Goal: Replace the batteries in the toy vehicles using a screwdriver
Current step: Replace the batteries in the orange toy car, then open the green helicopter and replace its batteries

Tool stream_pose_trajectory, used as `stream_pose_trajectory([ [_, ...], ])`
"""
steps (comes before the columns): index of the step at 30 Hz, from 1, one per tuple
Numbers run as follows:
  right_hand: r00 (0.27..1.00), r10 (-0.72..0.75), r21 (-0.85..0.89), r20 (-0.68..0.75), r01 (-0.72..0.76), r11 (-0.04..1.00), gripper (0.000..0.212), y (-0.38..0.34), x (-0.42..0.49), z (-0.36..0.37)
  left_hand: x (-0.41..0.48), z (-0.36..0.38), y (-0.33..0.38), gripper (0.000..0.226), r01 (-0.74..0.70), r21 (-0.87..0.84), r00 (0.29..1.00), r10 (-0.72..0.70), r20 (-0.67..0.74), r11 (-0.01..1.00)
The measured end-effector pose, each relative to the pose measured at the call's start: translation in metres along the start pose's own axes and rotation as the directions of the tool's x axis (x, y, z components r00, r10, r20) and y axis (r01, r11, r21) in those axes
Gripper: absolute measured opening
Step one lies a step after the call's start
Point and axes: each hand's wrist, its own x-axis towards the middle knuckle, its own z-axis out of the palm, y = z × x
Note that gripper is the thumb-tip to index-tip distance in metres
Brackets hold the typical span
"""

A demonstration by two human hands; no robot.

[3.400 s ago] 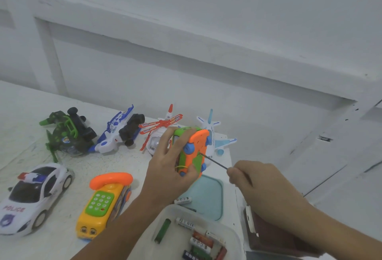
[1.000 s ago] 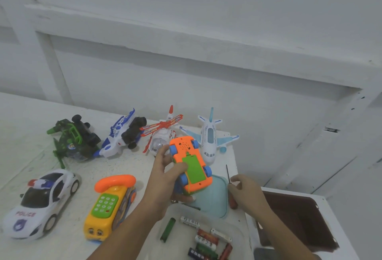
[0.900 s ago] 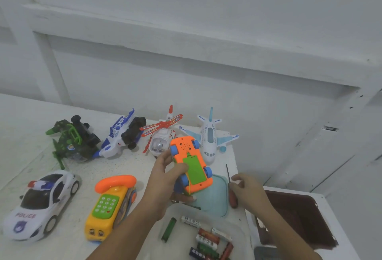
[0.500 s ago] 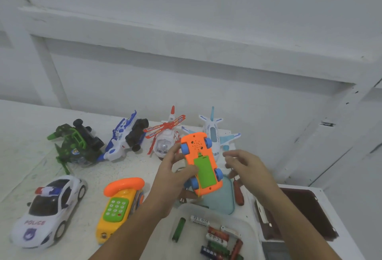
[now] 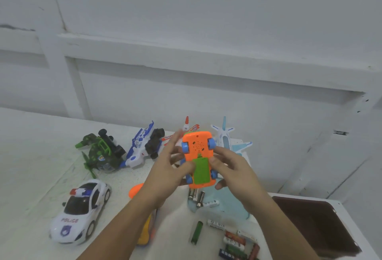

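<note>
Above the white table (image 5: 31,156), two hands are holding the orange toy car (image 5: 197,146) belly-up in the air: left hand (image 5: 165,175) wrapping one side, thumb pressing the green battery cover (image 5: 201,171), right hand (image 5: 233,168) pinching the other edge. Under that push, the cover could be springing free and dropping among the loose batteries (image 5: 196,196) underneath. The car's long axis is running away from the person, speaker end toward the wall (image 5: 186,94).

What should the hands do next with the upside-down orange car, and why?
Probably ease the green cover off. Both the left hand and the right hand hold the orange car belly-up. The left thumb rests on that cover, which looks in place, and neither hand holds a tool. Loose batteries lie on the teal lid below, ready to go in.
</note>
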Motion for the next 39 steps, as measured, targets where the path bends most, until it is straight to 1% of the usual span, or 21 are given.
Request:
stream_pose_trajectory([
  [3,0.999,-0.035,0.054,0.023,0.033,0.998,0.031,-0.001,0.0,0.009,-0.006,-0.009,0.004,0.071,-0.033,0.034,0.998,0.035,-0.06,0.999],
  [6,0.997,-0.072,0.106,0.035,0.068,0.992,0.034,0.001,-0.001,0.018,-0.016,-0.018,0.01,0.057,-0.051,0.057,0.998,0.054,-0.04,0.997],
  [7,0.996,-0.08,0.118,0.035,0.075,0.99,0.035,0.001,-0.001,0.023,-0.019,-0.02,0.013,0.051,-0.043,0.032,0.998,0.045,-0.038,0.999],
  [8,0.996,-0.083,0.116,0.033,0.079,0.99,0.035,0.002,-0.002,0.027,-0.022,-0.02,0.015,0.05,-0.028,0.002,0.999,0.028,-0.035,1.0],
  [9,0.996,-0.083,0.107,0.03,0.079,0.991,0.036,0.002,-0.003,0.033,-0.025,-0.022,0.017,0.054,-0.006,-0.011,0.999,0.005,-0.038,1.0],
  [11,0.996,-0.088,0.09,0.028,0.085,0.992,0.035,0.001,-0.005,0.047,-0.031,-0.031,0.018,0.058,0.045,0.012,0.997,-0.044,-0.067,0.999],
  [13,0.994,-0.099,0.092,0.041,0.095,0.991,0.036,-0.002,-0.007,0.06,-0.036,-0.044,0.023,0.056,0.078,0.012,0.993,-0.076,-0.095,0.997],
  [15,0.994,-0.099,0.08,0.055,0.094,0.992,0.038,-0.006,-0.005,0.073,-0.04,-0.059,0.03,0.055,0.104,0.006,0.99,-0.103,-0.092,0.995],
  [16,0.993,-0.097,0.075,0.063,0.092,0.993,0.04,-0.009,-0.003,0.08,-0.043,-0.066,0.035,0.052,0.108,0.007,0.99,-0.107,-0.092,0.994],
  [19,0.989,-0.119,0.054,0.092,0.115,0.992,0.042,-0.02,0.005,0.108,-0.052,-0.092,0.049,0.032,0.075,0.029,0.991,-0.071,-0.114,0.997],
  [20,0.987,-0.125,0.047,0.098,0.121,0.992,0.044,-0.025,0.009,0.12,-0.053,-0.103,0.051,0.029,0.055,0.034,0.991,-0.051,-0.123,0.998],
  [23,0.984,-0.128,0.087,0.128,0.117,0.989,0.046,-0.04,0.021,0.161,-0.055,-0.146,0.054,0.03,-0.008,0.021,0.987,0.012,-0.16,1.0],
  [25,0.986,-0.115,0.119,0.123,0.101,0.988,0.045,-0.05,0.029,0.193,-0.055,-0.182,0.054,0.026,-0.015,-0.012,0.982,0.013,-0.186,1.0],
  [27,0.992,-0.07,0.205,0.109,0.046,0.978,0.039,-0.057,0.038,0.227,-0.052,-0.222,0.052,0.024,0.016,-0.013,0.982,-0.018,-0.188,1.0],
  [29,0.994,-0.029,0.277,0.109,-0.002,0.961,0.03,-0.061,0.046,0.264,-0.05,-0.263,0.049,0.027,0.025,0.006,0.984,-0.024,-0.175,1.0],
  [31,0.995,-0.022,0.299,0.094,-0.007,0.954,0.021,-0.062,0.052,0.3,-0.049,-0.3,0.045,0.03,0.018,0.01,0.986,-0.017,-0.166,1.0],
  [33,0.997,-0.038,0.289,0.069,0.017,0.957,0.016,-0.064,0.056,0.333,-0.048,-0.333,0.04,0.03,0.032,-0.006,0.987,-0.032,-0.157,0.999],
  [35,0.998,-0.038,0.27,0.058,0.021,0.963,0.016,-0.064,0.057,0.362,-0.048,-0.362,0.032,0.028,0.056,-0.028,0.989,-0.059,-0.139,0.998],
  [39,0.998,0.034,0.217,0.061,-0.046,0.975,0.012,-0.051,0.055,0.411,-0.048,-0.408,0.009,0.019,0.117,-0.099,0.981,-0.131,-0.146,0.988],
])
